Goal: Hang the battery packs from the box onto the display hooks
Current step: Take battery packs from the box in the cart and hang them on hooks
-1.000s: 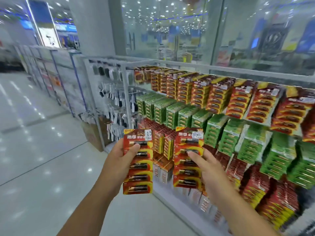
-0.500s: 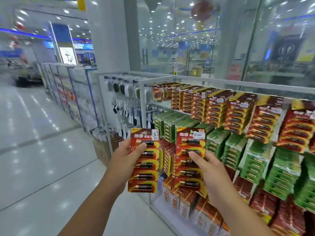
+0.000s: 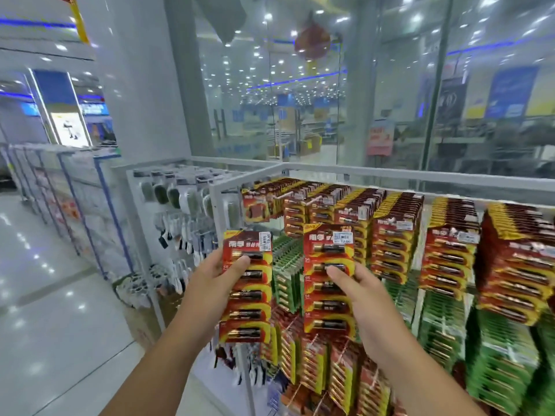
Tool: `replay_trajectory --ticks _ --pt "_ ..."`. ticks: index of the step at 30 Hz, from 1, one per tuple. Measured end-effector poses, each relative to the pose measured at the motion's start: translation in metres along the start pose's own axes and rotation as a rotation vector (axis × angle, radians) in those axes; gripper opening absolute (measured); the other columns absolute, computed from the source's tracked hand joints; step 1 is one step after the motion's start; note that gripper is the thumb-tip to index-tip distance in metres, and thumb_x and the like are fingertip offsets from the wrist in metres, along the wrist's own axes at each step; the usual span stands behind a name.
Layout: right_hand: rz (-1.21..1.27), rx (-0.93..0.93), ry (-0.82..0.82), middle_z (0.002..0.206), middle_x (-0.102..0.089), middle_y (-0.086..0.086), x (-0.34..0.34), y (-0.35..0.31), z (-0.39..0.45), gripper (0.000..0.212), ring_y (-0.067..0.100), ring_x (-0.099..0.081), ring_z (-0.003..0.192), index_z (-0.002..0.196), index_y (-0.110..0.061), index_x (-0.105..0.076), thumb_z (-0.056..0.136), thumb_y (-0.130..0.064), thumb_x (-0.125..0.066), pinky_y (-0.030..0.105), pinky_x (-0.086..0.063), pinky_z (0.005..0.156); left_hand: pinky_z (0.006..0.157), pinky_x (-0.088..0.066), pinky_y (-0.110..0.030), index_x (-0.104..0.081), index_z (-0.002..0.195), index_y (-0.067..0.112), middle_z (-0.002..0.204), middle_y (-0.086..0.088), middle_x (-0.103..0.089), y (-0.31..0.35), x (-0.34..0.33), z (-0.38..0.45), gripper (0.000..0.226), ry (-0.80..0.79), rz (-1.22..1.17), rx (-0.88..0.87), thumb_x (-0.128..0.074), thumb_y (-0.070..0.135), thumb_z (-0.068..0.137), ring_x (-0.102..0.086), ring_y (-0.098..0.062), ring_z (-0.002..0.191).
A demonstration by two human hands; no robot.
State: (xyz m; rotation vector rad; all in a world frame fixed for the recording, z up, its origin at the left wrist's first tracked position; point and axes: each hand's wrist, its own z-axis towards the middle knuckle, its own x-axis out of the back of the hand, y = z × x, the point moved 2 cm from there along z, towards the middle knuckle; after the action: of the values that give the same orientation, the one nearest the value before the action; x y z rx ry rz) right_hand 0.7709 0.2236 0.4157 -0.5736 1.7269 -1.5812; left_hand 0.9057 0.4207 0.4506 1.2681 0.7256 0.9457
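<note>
Red battery packs (image 3: 247, 285) (image 3: 329, 277) (2) upright, gripped by left hand (image 3: 210, 283), right hand (image 3: 368, 298)

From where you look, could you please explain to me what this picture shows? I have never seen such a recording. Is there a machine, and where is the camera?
There is no machine. A person works with two bare hands, and one wide-angle camera worn on the head looks forward and down, so you see the arms from the person's own view. The left hand holds one red battery pack, with the thumb on its front. The right hand holds a second red battery pack the same way. Both packs are upright in the air, not yet on a hook. Behind them stands a white display rack in a shop, full of hanging red packs and green packs. The box is not in view.
</note>
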Motion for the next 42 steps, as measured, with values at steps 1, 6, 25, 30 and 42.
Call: replay_trajectory --ticks 1,6,25,30,42 --pt "-0.009 -0.008 0.023 0.108 -0.079 -0.017 -0.003 0.001 0.01 0.028 0.011 -0.075 0.099 0.121 -0.035 -0.072 0.094 -0.045 -0.073 0.047 -0.058 0.092 0.061 -0.061 -0.033 -0.07 0.116 0.031 0.095 0.0 -0.081 -0.003 -0.001 0.016 0.015 -0.013 -0.013 0.003 -0.063 0.031 0.102 -0.08 -0.023 0.08" --pt "-0.034 -0.025 0.133 0.117 -0.077 -0.013 -0.027 0.015 0.067 0.042 0.017 -0.073 0.107 0.133 -0.032 -0.067 0.094 -0.047 -0.073 0.044 -0.057 0.094 0.071 -0.061 -0.039 -0.067 0.123 0.028 0.102 0.0 -0.081 -0.029 -0.007 0.102 0.024 -0.119 -0.072 0.014 -0.066 0.035 0.1 -0.079 -0.023 0.088" --pt "-0.145 0.072 0.415 0.116 -0.072 -0.029 -0.076 0.037 0.195 0.034 -0.003 -0.066 0.113 0.129 -0.039 -0.065 0.097 -0.049 -0.067 0.021 -0.053 0.085 0.089 -0.062 -0.052 -0.059 0.135 0.039 0.118 0.009 -0.077 -0.08 -0.033 0.297 0.044 -0.335 -0.054 0.021 -0.069 0.055 0.094 -0.077 -0.019 0.103" --pt "-0.152 0.06 0.397 0.091 -0.074 -0.033 -0.072 0.044 0.209 0.014 -0.015 -0.068 0.08 0.113 -0.038 -0.069 0.101 -0.042 -0.063 0.006 -0.05 0.055 0.089 -0.061 -0.051 -0.064 0.125 0.04 0.111 0.009 -0.079 -0.087 -0.041 0.313 0.026 -0.36 -0.094 0.013 -0.066 0.044 0.099 -0.077 -0.019 0.1" --pt "-0.135 0.047 0.446 0.091 -0.074 -0.033 -0.067 0.05 0.233 0.011 -0.008 -0.07 0.092 0.11 -0.035 -0.069 0.102 -0.039 -0.062 0.012 -0.051 0.059 0.072 -0.061 -0.042 -0.067 0.117 0.031 0.1 0.002 -0.081 -0.092 -0.039 0.325 0.017 -0.421 -0.165 0.05 -0.063 0.03 0.101 -0.079 -0.022 0.087"
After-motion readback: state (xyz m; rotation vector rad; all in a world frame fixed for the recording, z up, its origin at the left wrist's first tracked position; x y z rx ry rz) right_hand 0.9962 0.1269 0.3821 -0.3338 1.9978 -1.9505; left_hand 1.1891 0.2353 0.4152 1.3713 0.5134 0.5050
